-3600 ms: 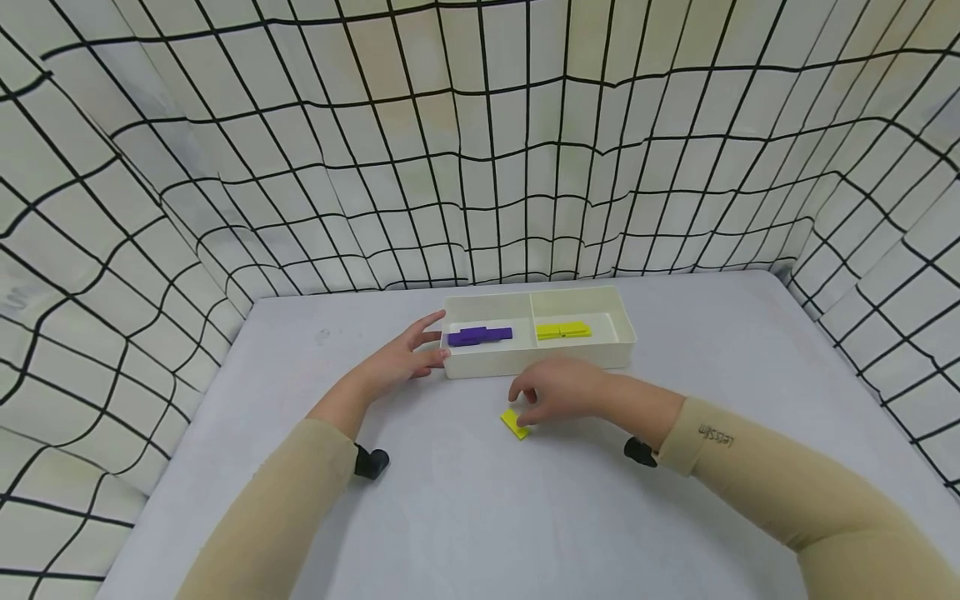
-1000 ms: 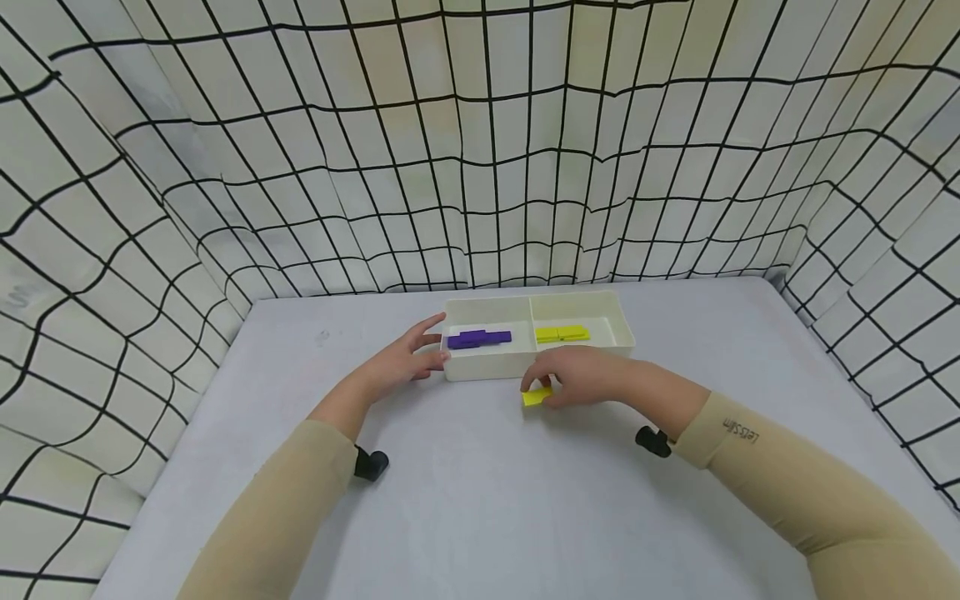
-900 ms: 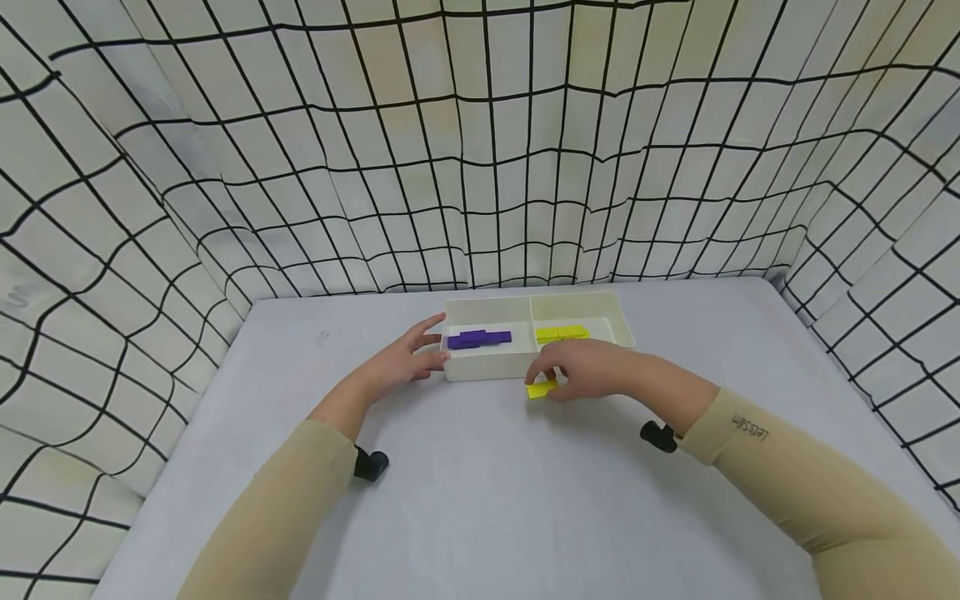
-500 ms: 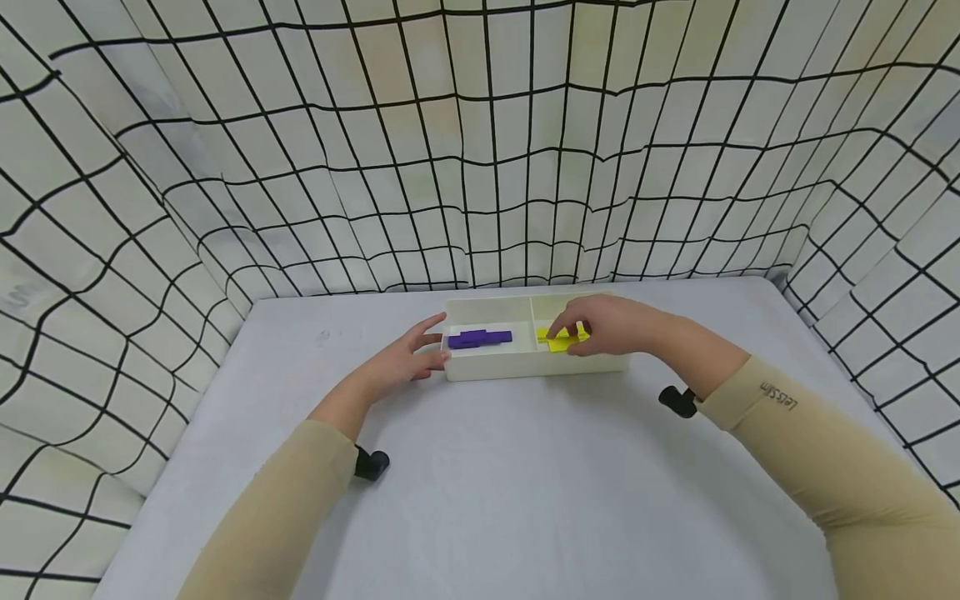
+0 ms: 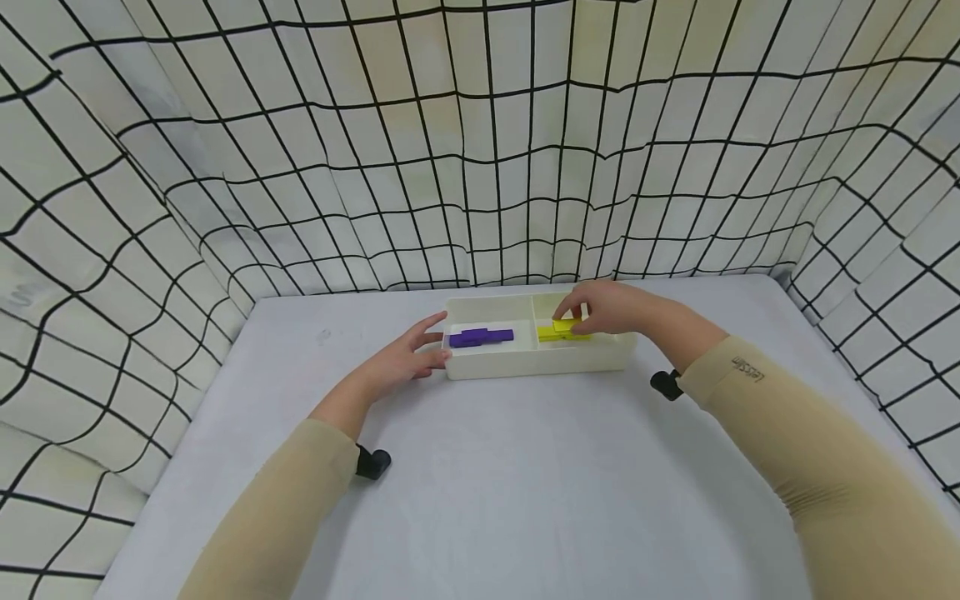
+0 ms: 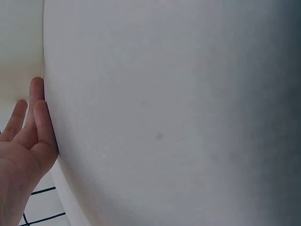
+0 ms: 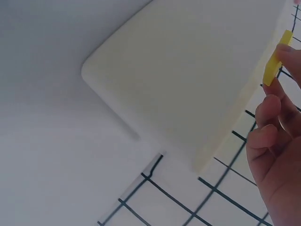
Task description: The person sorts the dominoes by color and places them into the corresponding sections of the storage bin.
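Note:
My right hand point(image 5: 615, 307) is over the right compartment of a white two-part box point(image 5: 540, 364). It pinches a small flat yellow block point(image 7: 277, 59) between thumb and index finger, as the right wrist view shows. Beneath it, on the compartment floor, lie yellow blocks point(image 5: 550, 335), partly covered by the held one. Purple blocks point(image 5: 480, 337) lie in the left compartment. At the box's left end, my left hand point(image 5: 405, 354) rests with fingers spread and fairly straight, its fingertips at the wall. In the left wrist view, these fingers point(image 6: 42, 120) hold nothing.
The box stands near the back edge of a white-covered table point(image 5: 510, 483). Black grid netting point(image 5: 480, 175) over pale walls closes off the back and both sides. A small black wrist camera point(image 5: 372, 463) sits under the left wrist, another point(image 5: 666, 385) under the right.
The right hand has picked the yellow block up off the table, carried it over the box's front wall, and shifted slightly farther back over the right compartment. The left hand stays put.

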Motion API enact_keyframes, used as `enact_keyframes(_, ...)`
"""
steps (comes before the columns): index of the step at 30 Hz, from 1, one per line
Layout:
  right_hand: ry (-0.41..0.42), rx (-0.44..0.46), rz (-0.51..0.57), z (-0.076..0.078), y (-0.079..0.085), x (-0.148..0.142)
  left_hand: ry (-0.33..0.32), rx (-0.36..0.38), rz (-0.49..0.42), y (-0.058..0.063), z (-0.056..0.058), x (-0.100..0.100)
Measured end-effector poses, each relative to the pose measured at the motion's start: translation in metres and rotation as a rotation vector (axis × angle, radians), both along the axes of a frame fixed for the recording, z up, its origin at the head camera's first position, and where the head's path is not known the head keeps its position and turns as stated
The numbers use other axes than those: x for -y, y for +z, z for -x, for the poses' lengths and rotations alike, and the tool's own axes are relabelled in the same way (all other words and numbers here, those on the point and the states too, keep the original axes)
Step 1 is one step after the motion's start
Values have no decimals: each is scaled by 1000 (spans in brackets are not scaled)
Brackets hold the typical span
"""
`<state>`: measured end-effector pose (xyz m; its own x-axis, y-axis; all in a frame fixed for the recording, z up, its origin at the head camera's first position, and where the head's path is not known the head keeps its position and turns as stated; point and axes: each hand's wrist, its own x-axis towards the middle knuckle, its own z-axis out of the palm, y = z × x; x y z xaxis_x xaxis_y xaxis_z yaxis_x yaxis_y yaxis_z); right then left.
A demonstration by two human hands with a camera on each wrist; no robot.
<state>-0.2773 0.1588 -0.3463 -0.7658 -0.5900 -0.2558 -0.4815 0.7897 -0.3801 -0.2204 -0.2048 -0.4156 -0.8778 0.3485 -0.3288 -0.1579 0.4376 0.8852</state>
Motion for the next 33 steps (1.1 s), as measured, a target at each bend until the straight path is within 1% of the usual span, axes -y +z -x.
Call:
enact_keyframes(4, -15, -7, -21, 9, -11, 3, 11, 10, 0, 0, 1, -1)
enact_keyframes(7, -16, -12, -10, 15, -19, 5, 6, 8, -1, 1, 1, -1)
enact_keyframes(11, -17, -21, -9, 20, -30, 8, -5, 12, -10, 1, 1, -1)
enact_keyframes(16, -40, -42, -44, 22, -40, 12, -2, 17, -10, 0, 1, -1)
enact_keyframes(24, -47, -61, -49, 23, -50, 14, -1, 17, -8, 2, 0, -3)
enact_keyframes(33, -87, -56, -20, 17, -50, 15, -3, 9, -7, 1, 0, -1)
